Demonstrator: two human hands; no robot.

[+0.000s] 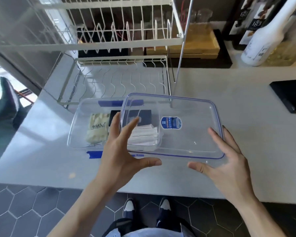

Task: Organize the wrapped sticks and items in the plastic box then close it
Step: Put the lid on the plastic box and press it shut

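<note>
A clear plastic box (77,132) with blue clasps stands on the grey counter. Inside lie a pale bag marked "Mini" (97,130), a dark packet (142,117) and a stack of white wrapped sticks (143,135). The clear lid (186,134), blue-rimmed with a blue sticker, hovers tilted, overlapping the box's right half. My left hand (121,149) grips the lid's left end, fingers under it and thumb at its near edge. At the lid's right near corner, my right hand (229,158) holds it.
A white wire dish rack (116,79) stands just behind the box. A black flat object (289,96) lies at the right. Bottles (263,38) and a wooden tray (195,43) sit at the back. The counter's front edge is close to me.
</note>
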